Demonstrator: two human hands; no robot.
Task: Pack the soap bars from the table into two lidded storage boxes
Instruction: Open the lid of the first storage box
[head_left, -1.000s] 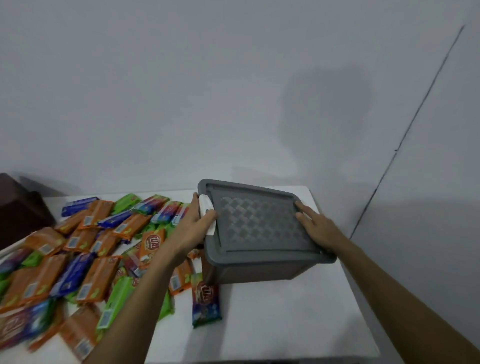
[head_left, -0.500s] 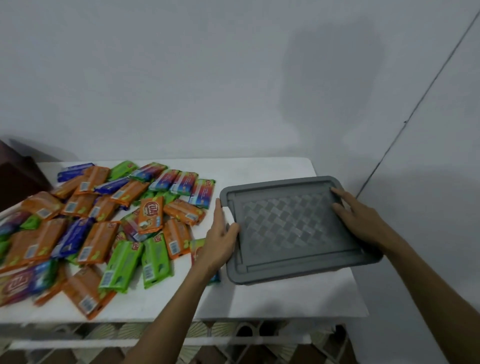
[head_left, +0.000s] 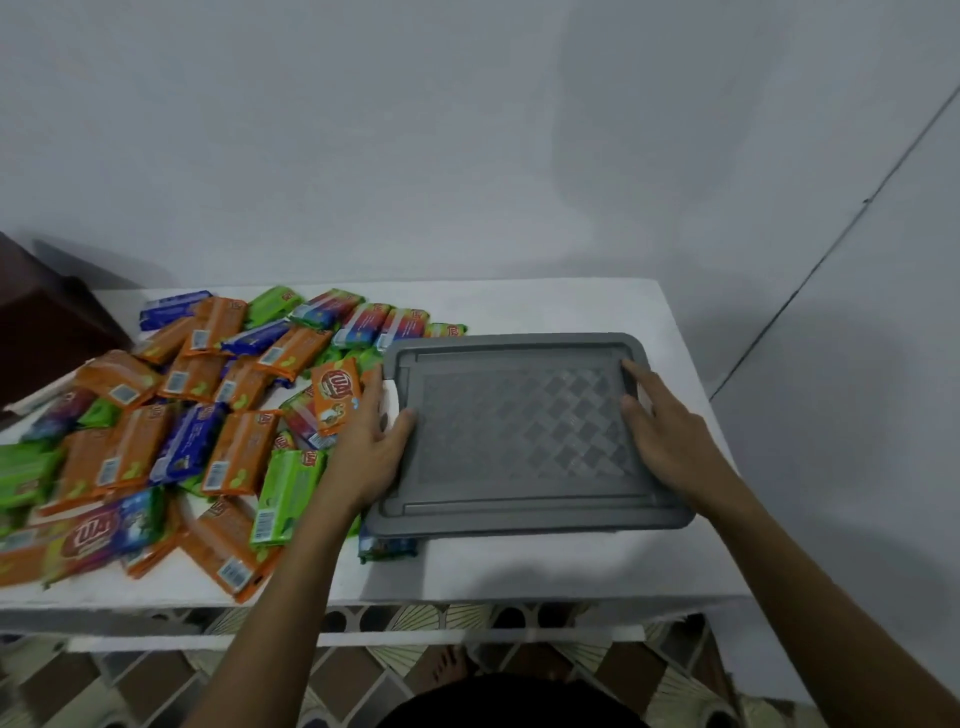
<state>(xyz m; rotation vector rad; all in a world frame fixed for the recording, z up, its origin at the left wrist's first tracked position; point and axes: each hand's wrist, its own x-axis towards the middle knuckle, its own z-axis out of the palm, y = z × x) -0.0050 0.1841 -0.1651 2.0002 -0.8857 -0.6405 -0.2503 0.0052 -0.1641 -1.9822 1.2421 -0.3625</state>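
Note:
A grey storage box (head_left: 519, 431) with its patterned lid on sits on the right half of the white table (head_left: 545, 569). My left hand (head_left: 363, 452) holds its left edge, thumb on the lid, fingers along the side by a white latch. My right hand (head_left: 670, 441) holds the right edge, with index finger and thumb on the lid. Several wrapped soap bars (head_left: 208, 405), orange, green and blue, lie in a loose pile on the left half. One blue-green bar (head_left: 387, 548) pokes out from under the box's front left corner.
A dark brown object (head_left: 47, 332) stands at the table's far left, against the grey wall. The table's front edge runs just below the box, with patterned floor tiles (head_left: 363, 670) beneath. The right table edge lies close to my right hand.
The box, held up and tilted a second ago, has come down flat onto the table's right side. Both hands stayed on its left and right edges. My view has tipped downward.

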